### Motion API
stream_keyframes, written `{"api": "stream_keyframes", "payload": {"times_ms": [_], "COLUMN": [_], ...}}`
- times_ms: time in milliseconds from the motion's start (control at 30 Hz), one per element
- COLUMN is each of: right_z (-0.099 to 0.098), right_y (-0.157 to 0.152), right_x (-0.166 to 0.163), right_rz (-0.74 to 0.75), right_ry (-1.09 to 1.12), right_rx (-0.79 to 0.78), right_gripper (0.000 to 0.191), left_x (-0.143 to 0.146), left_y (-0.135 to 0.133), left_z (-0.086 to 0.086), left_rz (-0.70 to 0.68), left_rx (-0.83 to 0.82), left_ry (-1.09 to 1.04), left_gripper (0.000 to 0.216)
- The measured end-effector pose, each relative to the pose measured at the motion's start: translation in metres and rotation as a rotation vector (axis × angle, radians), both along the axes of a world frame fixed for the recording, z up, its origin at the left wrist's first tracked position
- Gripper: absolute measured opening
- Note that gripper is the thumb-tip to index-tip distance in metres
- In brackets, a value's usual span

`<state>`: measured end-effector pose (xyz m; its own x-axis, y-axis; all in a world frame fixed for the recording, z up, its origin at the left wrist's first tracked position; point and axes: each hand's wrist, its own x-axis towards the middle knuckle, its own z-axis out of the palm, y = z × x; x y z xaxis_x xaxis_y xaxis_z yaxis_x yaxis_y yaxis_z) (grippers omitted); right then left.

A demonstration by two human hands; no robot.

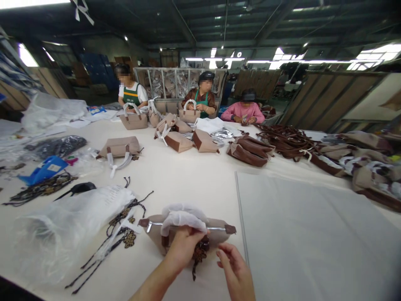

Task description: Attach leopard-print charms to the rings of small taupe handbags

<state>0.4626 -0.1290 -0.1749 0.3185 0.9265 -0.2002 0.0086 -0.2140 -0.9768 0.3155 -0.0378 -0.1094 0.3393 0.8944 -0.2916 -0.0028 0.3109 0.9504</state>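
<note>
A beige handbag with brown trim stands on the table in front of me, its silver zip closed along the top. White paper wraps its handles. My left hand is closed on the near wrapped handle, close to its right base. Just beside those fingers hangs a dark patterned flower charm with a knotted cord, against the bag's front. To the right of the charm, my right hand is apart from the bag, fingers loosely curled and nothing visible in them.
Patterned cord charms lie left of the bag beside a clear plastic bag. A grey sheet covers the table's right. Farther off are more handbags, brown straps, and three people working across the table.
</note>
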Motion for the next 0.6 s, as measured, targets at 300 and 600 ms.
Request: {"api": "stream_keyframes", "payload": {"times_ms": [300,600], "right_z": [-0.003,0.002], "right_y": [0.011,0.055], "right_x": [-0.005,0.039], "right_rz": [0.180,0.528], "right_ry": [-0.590,-1.130], "right_rx": [0.125,0.282], "right_gripper": [0.028,0.060], "left_x": [-0.012,-0.078], "left_y": [0.010,-0.023], "left_z": [-0.009,-0.040], "left_rz": [-0.202,-0.051], "left_rx": [0.120,0.178], "left_ry": [0.115,0.461], "left_gripper": [0.024,0.021]}}
